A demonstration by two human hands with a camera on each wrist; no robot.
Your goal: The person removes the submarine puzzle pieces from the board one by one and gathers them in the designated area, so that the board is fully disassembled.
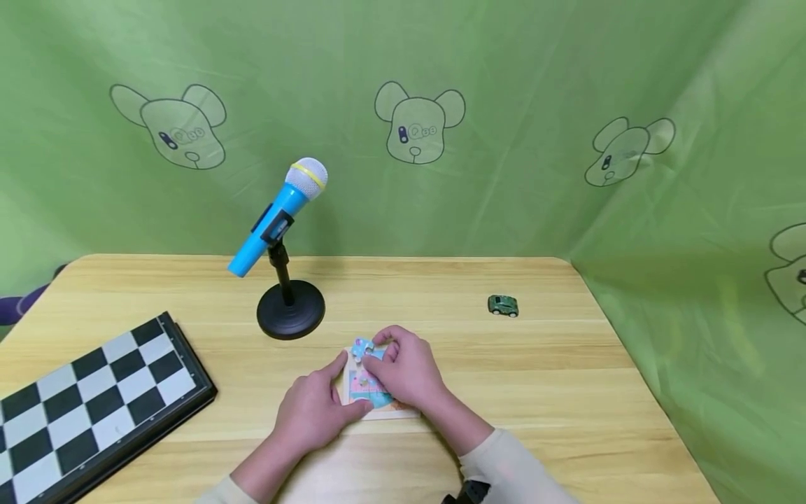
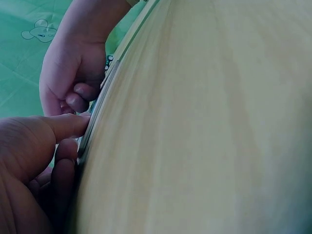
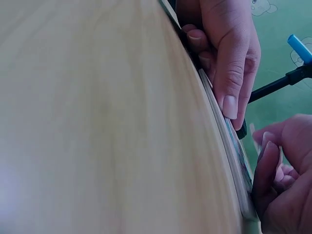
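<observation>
A small jigsaw puzzle (image 1: 371,396) with a pink and blue picture lies in a pale wooden tray (image 1: 393,414) on the table. My left hand (image 1: 311,411) steadies the tray from the left, its thumb at the front edge and its index finger by the far left corner. Over the upper part of the puzzle, my right hand (image 1: 408,367) pinches a light blue puzzle piece (image 1: 362,347) between thumb and forefinger. The right wrist view shows the pinched piece (image 3: 254,139) edge-on and tilted above the tray. My right hand covers the puzzle's right side.
A blue toy microphone (image 1: 271,220) on a round black stand (image 1: 291,310) stands behind the puzzle to the left. At the left lies a black-and-white checkered board (image 1: 103,395). A small green toy car (image 1: 503,305) sits at the back right, before a green curtain (image 1: 504,175).
</observation>
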